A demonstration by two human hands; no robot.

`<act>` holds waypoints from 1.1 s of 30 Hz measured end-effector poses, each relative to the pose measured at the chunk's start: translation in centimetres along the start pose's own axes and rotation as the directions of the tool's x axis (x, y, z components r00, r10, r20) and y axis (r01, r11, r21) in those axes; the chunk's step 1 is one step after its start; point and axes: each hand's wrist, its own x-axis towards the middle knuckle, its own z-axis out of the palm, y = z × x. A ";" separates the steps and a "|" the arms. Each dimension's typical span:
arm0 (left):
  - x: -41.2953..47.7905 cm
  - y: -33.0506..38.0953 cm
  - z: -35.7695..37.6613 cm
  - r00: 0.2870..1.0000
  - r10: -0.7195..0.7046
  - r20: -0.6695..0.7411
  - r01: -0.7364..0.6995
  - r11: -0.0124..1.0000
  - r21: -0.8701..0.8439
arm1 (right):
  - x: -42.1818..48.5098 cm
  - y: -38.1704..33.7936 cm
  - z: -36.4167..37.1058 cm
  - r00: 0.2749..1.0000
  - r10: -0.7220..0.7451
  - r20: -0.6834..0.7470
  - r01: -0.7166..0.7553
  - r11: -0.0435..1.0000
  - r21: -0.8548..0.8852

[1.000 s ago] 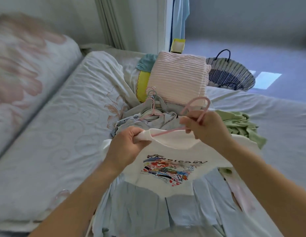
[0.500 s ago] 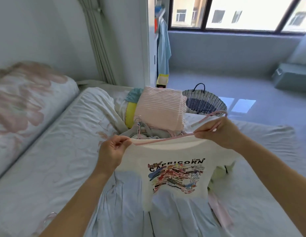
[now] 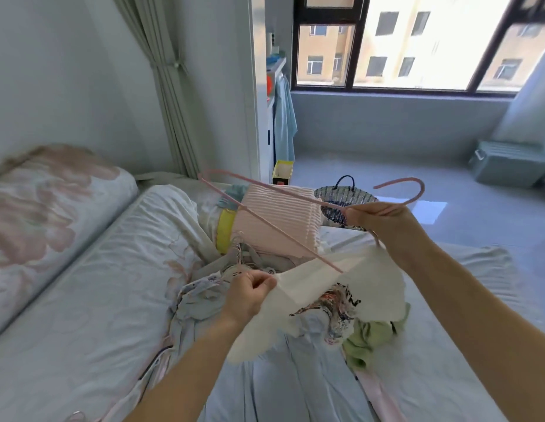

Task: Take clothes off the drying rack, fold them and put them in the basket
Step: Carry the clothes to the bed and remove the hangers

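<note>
My right hand (image 3: 383, 222) grips a pink hanger (image 3: 274, 226) by its neck and holds it lifted, tilted up to the left, with one end still tucked in the shirt. My left hand (image 3: 249, 292) pinches the shoulder of a white T-shirt (image 3: 320, 287) with a colourful print, which sags below the hanger over the bed. A dark woven basket (image 3: 344, 197) with a loop handle stands on the floor just beyond the bed's far edge.
On the bed (image 3: 97, 300) lie a pile of pale blue clothes (image 3: 283, 370), a green garment (image 3: 371, 336), folded pink knitwear (image 3: 280, 220) on a yellow-edged stack and several loose hangers. A pillow (image 3: 45, 208) sits at left; grey box (image 3: 508, 162) by the window.
The hanger has come up and out of the shirt's left shoulder, swinging upward to the left. The shirt has dropped and crumpled. My view has risen toward the window.
</note>
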 end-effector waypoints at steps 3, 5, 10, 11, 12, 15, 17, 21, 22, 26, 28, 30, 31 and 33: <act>-0.8 0.1 1.8 0.996 0.018 0.087 -0.022 0.998 0.053 | -0.2 -1.0 0.7 0.998 -0.053 -0.019 0.055 0.994 0.096; -1.3 0.3 2.7 0.996 0.020 0.092 -0.028 0.996 0.081 | -0.4 -1.7 1.0 0.995 -0.091 -0.042 0.097 0.980 0.174; -1.3 0.2 3.7 0.996 -0.090 0.007 0.090 0.996 0.008 | -1.0 -2.3 -1.5 0.975 -0.128 -0.180 0.171 0.952 0.253; -1.2 0.5 3.9 0.996 -0.092 0.019 0.091 0.996 0.022 | -1.1 -1.8 -2.6 0.966 -0.129 -0.225 0.177 0.962 0.206; -1.0 0.9 4.3 0.995 -0.087 0.051 0.085 0.995 0.044 | -1.3 -1.2 -3.9 0.954 -0.129 -0.270 0.170 0.976 0.136; 0.3 3.1 6.1 0.991 -0.054 0.121 0.045 0.996 0.075 | -2.3 1.1 -8.0 0.922 -0.107 -0.372 0.096 0.994 -0.048; 1.9 5.4 7.8 0.995 -0.050 0.083 0.048 0.999 0.023 | -3.3 2.1 -10.8 0.907 -0.081 -0.414 0.046 0.994 -0.094; 5.8 11.8 11.2 0.999 0.035 -0.016 -0.036 0.994 -0.101 | -5.4 2.6 -16.3 0.874 -0.034 -0.484 -0.039 0.989 -0.141; 6.9 13.3 12.1 0.997 0.070 -0.022 -0.072 0.989 -0.128 | -6.0 2.4 -17.6 0.867 -0.023 -0.498 -0.060 0.987 -0.150; 10.4 17.8 15.8 0.994 0.105 -0.038 -0.111 0.972 -0.207 | -7.7 2.1 -23.0 0.836 -0.006 -0.548 -0.118 0.974 -0.192; 11.4 18.4 17.8 0.992 0.119 -0.032 -0.123 0.977 -0.174 | -8.4 2.2 -25.5 0.812 -0.002 -0.584 -0.142 0.969 -0.200; 11.7 18.0 19.7 0.992 0.122 -0.008 -0.123 0.988 -0.090 | -8.9 2.5 -27.4 0.796 0.007 -0.606 -0.163 0.965 -0.203; 11.4 17.5 20.5 0.993 0.120 0.009 -0.120 0.993 -0.025 | -9.1 2.8 -28.0 0.793 0.010 -0.609 -0.171 0.964 -0.205; 10.3 16.4 21.9 0.990 0.131 0.054 -0.136 0.987 0.086 | -9.2 3.4 -28.8 0.794 0.028 -0.607 -0.189 0.961 -0.204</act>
